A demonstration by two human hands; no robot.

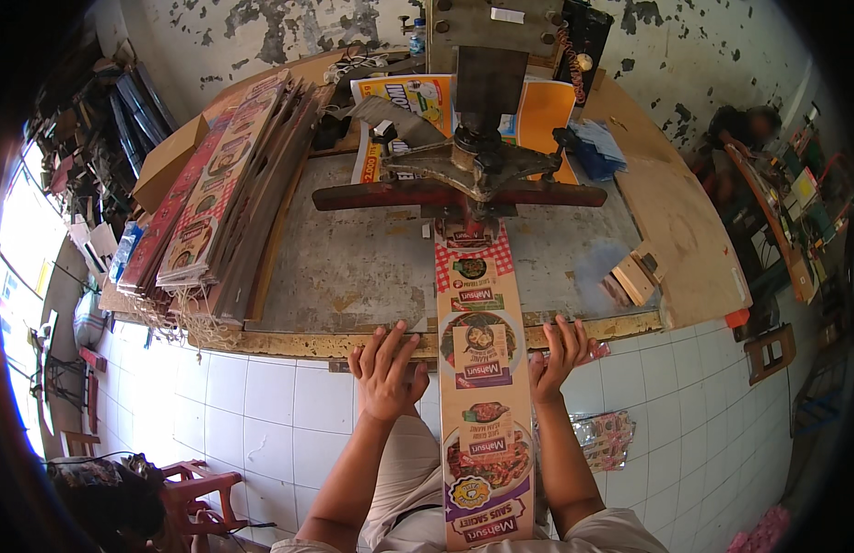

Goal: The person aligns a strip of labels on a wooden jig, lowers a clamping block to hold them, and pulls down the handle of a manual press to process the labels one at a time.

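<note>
A long printed cardboard strip [488, 405] with food pictures runs from beneath a metal press [479, 170] down over the table's front edge to my lap. My left hand [387, 373] rests at that edge, left of the strip, palm down with fingers spread and nothing in it. To the right of the strip, my right hand [557, 359] lies over the edge, fingers extended. Its thumb is close beside the strip; I cannot tell whether they touch. The strip's far end sits under the middle of the press's reddish crossbar [381, 195].
Tall stacks of printed boards [226, 152] stand at the table's left, beside a cardboard box [169, 166]. A wooden block [635, 276] and a blue plastic packet [596, 150] lie at the right. A red stool [201, 493] and another person [104, 498] are at the lower left; someone sits far right.
</note>
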